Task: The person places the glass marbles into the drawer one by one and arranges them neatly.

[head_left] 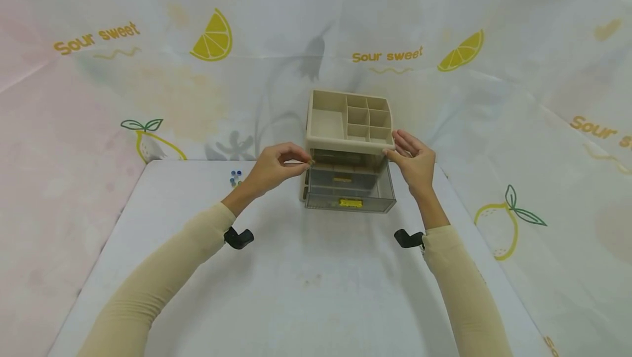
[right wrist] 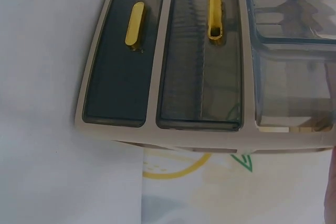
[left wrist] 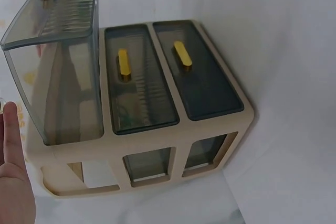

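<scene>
Lemon-printed cloth (head_left: 148, 72) reading "Sour sweet" hangs behind and to both sides of a white table (head_left: 306, 291), which it also seems to cover. From the head view, a beige drawer organizer (head_left: 349, 148) stands at the far middle of the table, its open top split into compartments, with smoky clear drawers below — the lowest drawer (head_left: 351, 197) pulled out toward the person. The left hand (head_left: 276, 168) has its fingertips pinched at the organizer's left front corner; the right hand (head_left: 413, 162) rests against the right front corner with fingers loosely straight. Small blue-capped items (head_left: 235, 177) lie on the table left of the organizer, too small to identify.

The left wrist view shows three drawers with yellow handles, one drawer (left wrist: 58, 61) drawn well out, and a finger of the left hand (left wrist: 13, 145) beside the frame.

The right wrist view shows the same drawer fronts (right wrist: 199, 56) over white surface and a lemon print (right wrist: 178, 163) — the hand is only a sliver at the edge.
</scene>
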A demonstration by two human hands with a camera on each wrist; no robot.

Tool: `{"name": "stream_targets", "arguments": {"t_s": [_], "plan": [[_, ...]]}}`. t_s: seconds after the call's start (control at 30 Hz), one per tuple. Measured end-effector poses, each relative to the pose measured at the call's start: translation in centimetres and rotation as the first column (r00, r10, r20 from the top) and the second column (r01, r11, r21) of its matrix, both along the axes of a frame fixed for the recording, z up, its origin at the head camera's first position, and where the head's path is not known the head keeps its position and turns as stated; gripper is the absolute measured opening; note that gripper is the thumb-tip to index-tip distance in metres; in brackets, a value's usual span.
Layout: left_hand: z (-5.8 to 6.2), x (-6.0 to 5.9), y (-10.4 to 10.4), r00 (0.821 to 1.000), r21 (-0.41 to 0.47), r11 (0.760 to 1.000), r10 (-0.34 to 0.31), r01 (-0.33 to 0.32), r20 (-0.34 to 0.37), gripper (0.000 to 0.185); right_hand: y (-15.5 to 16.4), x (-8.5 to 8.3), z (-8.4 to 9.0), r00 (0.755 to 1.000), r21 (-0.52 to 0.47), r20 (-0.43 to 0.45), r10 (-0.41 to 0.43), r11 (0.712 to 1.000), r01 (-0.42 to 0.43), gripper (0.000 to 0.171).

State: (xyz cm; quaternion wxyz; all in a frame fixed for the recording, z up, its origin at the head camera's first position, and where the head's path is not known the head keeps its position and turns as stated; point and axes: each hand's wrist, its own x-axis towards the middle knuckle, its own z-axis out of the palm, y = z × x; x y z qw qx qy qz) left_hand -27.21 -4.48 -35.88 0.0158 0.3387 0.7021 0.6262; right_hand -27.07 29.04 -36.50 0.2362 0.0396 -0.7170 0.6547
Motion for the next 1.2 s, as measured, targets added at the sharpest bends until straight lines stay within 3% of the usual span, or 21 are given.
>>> {"name": "stream_targets", "arguments": {"t_s": [0.1, 0.33, 0.47, 0.63, 0.77, 0.87, 0.97, 1.1, 1.2], "plan": [[0.8, 0.4, 0.2, 1.0, -0.021, 1.0, -0.017, 0.016, -0.024, 0.017, -0.1, 0.1, 0.1, 1.0, -0.003, 0.005, -0.001, 1.0, 0.001, 0.06], [-1.1, -1.7, 0.9, 0.996, -0.067, 0.996, -0.065, 0.061, -0.067, 0.017, -0.1, 0.0, 0.1, 1.0, -0.011, 0.009, 0.003, 1.0, -0.002, 0.061], [-1.4, -2.0, 1.2, 0.989, -0.094, 0.99, -0.111, 0.102, -0.096, 0.014, 0.0, 0.0, 0.1, 1.0, -0.016, 0.007, -0.002, 1.0, 0.002, 0.06], [-0.9, -1.9, 1.6, 0.963, -0.187, 0.974, -0.164, 0.125, -0.213, 0.014, 0.0, -0.1, 0.1, 1.0, -0.027, -0.002, -0.001, 1.0, 0.001, 0.059], [-0.3, -1.6, 1.9, 0.939, -0.269, 0.951, -0.227, 0.155, -0.259, 0.014, 0.0, -0.2, 0.2, 1.0, -0.027, -0.002, 0.005, 1.0, -0.005, 0.06], [0.2, -1.4, 2.3, 0.914, -0.347, 0.918, -0.295, 0.191, -0.277, 0.013, 0.1, -0.1, 0.2, 1.0, -0.026, 0.004, 0.003, 1.0, -0.003, 0.059], [0.9, -1.3, 2.7, 0.88, -0.447, 0.87, -0.366, 0.208, -0.302, 0.012, 0.1, -0.1, 0.2, 1.0, -0.025, 0.006, 0.002, 1.0, -0.002, 0.059], [1.9, -1.3, 3.5, 0.834, -0.592, 0.788, -0.436, 0.171, -0.339, 0.011, 0.0, 0.0, 0.2, 1.0, -0.019, 0.003, 0.006, 1.0, -0.006, 0.059], [2.4, -1.2, 4.0, 0.813, -0.675, 0.723, -0.476, 0.146, -0.334, 0.009, -0.1, 0.1, 0.1, 1.0, -0.011, 0.003, 0.008, 1.0, -0.007, 0.059]]}}
